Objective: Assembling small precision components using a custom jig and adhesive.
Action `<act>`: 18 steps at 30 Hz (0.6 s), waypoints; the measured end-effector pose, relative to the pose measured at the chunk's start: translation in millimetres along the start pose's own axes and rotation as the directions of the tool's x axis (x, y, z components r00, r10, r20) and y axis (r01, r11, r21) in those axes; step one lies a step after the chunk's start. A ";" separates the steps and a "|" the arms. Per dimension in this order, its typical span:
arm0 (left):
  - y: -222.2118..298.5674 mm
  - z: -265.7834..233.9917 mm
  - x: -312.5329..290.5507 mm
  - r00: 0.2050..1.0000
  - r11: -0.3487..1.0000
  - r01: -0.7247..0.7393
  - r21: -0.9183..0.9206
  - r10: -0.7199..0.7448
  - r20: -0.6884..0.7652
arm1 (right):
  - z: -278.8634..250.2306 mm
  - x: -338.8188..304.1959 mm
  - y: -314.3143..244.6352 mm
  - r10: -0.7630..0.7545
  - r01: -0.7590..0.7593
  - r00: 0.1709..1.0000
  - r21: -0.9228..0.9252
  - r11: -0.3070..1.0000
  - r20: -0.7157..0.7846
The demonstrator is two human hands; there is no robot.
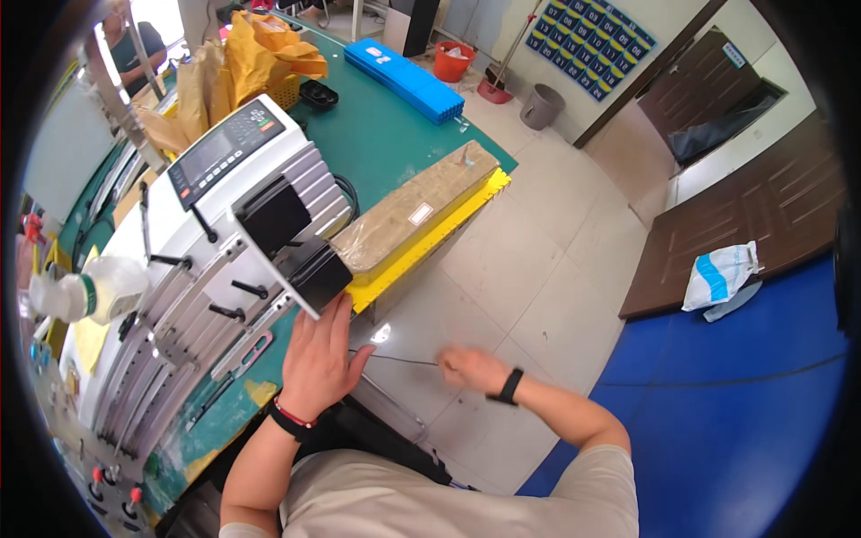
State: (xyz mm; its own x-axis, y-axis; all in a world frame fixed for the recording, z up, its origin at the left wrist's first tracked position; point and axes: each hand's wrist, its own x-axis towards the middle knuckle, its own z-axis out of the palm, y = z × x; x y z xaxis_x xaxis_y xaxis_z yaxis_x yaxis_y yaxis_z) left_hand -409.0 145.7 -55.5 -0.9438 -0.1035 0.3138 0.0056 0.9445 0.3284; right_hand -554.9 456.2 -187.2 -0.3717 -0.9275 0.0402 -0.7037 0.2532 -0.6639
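Observation:
My left hand (316,359) is stretched out at the front of a white bench machine (242,170) with a keypad and screen. Its fingertips reach the black block (316,276) beside a metal plate, and the thumb stands apart from the fingers. A thin dark wire (404,360) runs from near that thumb to my right hand (473,368), which is closed on its end over the floor. The right hand is slightly blurred. Where the wire's other end goes is hidden behind the left hand.
A brown wrapped package (417,211) lies along the table's yellow edge strip (430,240). Behind it are a blue bundle (404,79) and yellow-brown paper bags (260,54). A white squeeze bottle (112,289) stands left. Red (453,61) and grey bins (542,108) stand on the floor.

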 end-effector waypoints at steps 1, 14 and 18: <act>0.7 -0.9 -2.5 1.000 1.000 -0.019 -0.012 0.019 -0.017 | 29.5 -37.6 8.8 0.150 -0.171 0.972 0.108 0.979 0.180; 42.1 -49.2 -95.4 0.986 0.898 -0.134 -0.420 0.164 0.037 | 11.1 -17.1 -156.0 0.091 -0.092 0.995 0.006 0.996 0.029; 27.9 -100.5 -118.9 0.998 0.861 -0.017 -0.508 -0.020 -0.066 | 8.4 67.4 -248.4 -0.280 0.344 0.920 0.222 0.912 -0.273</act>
State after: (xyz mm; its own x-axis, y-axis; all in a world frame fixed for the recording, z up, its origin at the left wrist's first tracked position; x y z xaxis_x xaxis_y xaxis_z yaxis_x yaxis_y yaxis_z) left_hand -263.4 153.0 5.9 -0.9197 -0.1424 0.3658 0.1886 0.6570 0.7300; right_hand -400.1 328.5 -25.7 -0.3103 -0.8493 0.4271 -0.6351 -0.1491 -0.7579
